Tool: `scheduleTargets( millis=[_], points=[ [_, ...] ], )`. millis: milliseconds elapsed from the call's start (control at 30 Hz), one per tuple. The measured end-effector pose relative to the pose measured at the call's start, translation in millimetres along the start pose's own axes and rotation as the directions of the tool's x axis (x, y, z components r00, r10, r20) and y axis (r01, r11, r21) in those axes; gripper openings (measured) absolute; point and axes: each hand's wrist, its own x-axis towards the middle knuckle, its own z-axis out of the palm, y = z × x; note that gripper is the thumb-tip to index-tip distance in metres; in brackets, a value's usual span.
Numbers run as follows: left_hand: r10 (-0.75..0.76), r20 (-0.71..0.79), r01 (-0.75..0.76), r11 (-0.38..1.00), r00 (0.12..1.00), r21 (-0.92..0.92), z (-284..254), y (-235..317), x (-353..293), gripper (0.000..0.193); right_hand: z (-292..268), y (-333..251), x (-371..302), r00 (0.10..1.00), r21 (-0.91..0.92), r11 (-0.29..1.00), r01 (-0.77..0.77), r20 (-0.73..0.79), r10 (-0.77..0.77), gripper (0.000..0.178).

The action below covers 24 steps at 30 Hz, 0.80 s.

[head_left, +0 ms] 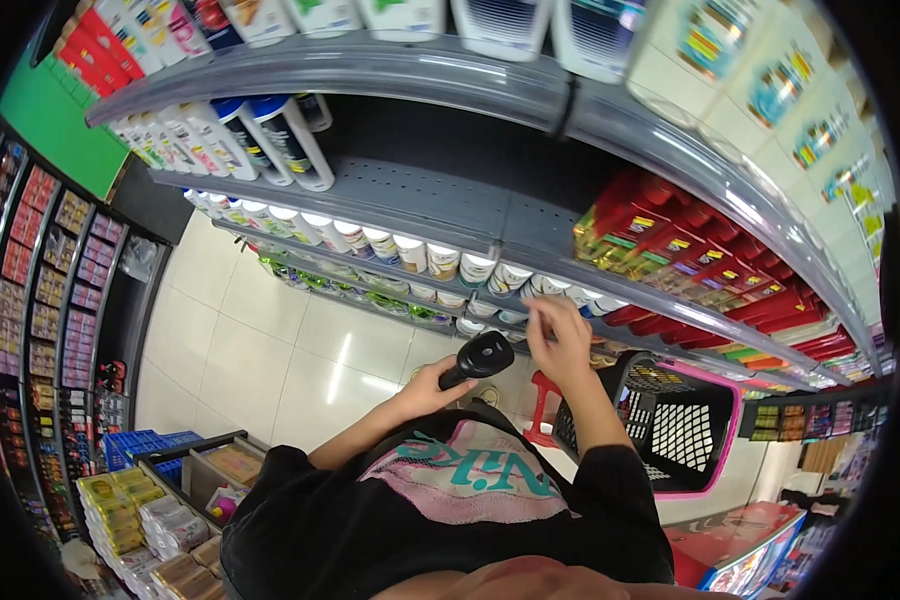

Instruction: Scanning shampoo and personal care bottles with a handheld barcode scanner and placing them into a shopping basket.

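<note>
My left hand (428,388) is wrapped around the handle of a black handheld barcode scanner (485,354), held in front of my body. To its right, my right hand (560,335) is raised beside the shelf edge, its fingers loosely bent and slightly apart, with nothing visible in them. Just beyond it stands a row of white tubs with coloured lids and labels (443,262) on a lower shelf. Red packages (670,240) fill the shelf to the right of that hand.
A black shopping basket with a pink rim (735,430) and a red handle (542,410) stands at my right. White bottles (290,140) line the upper-left shelf. Stacked yellow packs (120,500) and a blue crate (150,447) are at lower left. Tiled floor (240,350) lies between the shelves.
</note>
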Motion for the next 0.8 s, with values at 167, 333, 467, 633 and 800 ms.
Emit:
scheduleTargets(
  millis=[167, 333, 467, 633, 800],
  points=[
    [-0.031, -0.056, 0.026, 0.996, 0.998, -0.082, -50, -17, -23, 0.034, 79, -63, 121, 0.982, 0.146, 0.988, 0.041, 0.178, -0.068, 0.033],
    [0.000, -0.168, -0.018, 0.994, 0.986, -0.107, -88, -31, -47, 0.034, 148, -101, 218, 0.968, -0.029, 0.997, 0.068, 0.243, -0.059, 0.048],
    [-0.119, -0.213, 0.093, 0.988, 0.970, -0.126, -111, -37, -62, 0.034, 202, -106, 274, 0.974, -0.067, 0.992, 0.103, 0.210, -0.087, 0.070],
    [-0.104, -0.263, 0.076, 0.990, 0.959, -0.117, -125, -41, -74, 0.034, 230, -114, 316, 0.952, 0.055, 0.995, 0.078, 0.291, -0.091, 0.083],
    [0.038, -0.386, -0.084, 0.991, 0.922, -0.103, -126, -46, -78, 0.033, 214, -121, 288, 0.969, 0.174, 0.967, 0.185, 0.134, -0.210, 0.068]
  ],
)
